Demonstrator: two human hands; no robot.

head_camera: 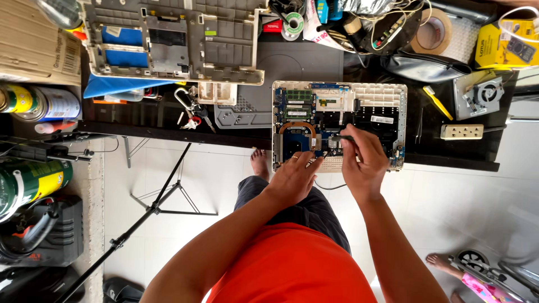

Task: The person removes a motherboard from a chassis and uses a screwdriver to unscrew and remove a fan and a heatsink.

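Note:
An opened laptop base [387, 95] with a blue circuit board [300, 140] and a copper heat pipe lies on the black workbench [314, 56]. My left hand [295, 177], wearing a ring, rests with its fingers on the near edge of the board. In my right hand [365, 160] is a thin dark tool [343, 137], its tip pointing left onto the board's middle. What sits under the tip is too small to make out.
A detached grey laptop cover [179, 39] lies at the back left, keys [188, 109] beside it. Tape roll [432, 31], black pouch [424, 67], cooling fan [480, 92], yellow brush [438, 104] and power strip [461, 132] sit to the right. Spray cans [33, 104] and a tripod [151, 202] stand left.

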